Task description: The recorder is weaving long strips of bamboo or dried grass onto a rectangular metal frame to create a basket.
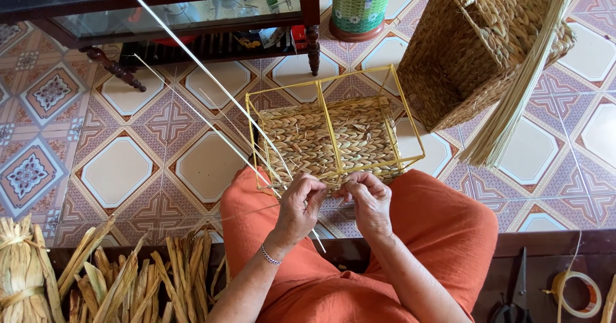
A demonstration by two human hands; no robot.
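Note:
A yellow wire frame (324,81) with a partly woven straw bottom (328,140) rests against my knees. My left hand (300,206) pinches a thin pale strand (192,52) that runs up to the far left, at the frame's near rim. My right hand (367,198) grips the woven edge at the same rim, fingers closed on the fibre. Both hands almost touch each other. I sit in orange clothes, a bead bracelet (269,256) on my left wrist.
A finished woven basket (475,43) lies tipped at the upper right, with a bundle of pale reeds (523,82) leaning across it. Dried leaf bundles (96,281) lie lower left. Scissors (516,294) and a tape roll (577,294) lie lower right. A dark glass-topped table (173,15) and green basket (359,8) stand behind.

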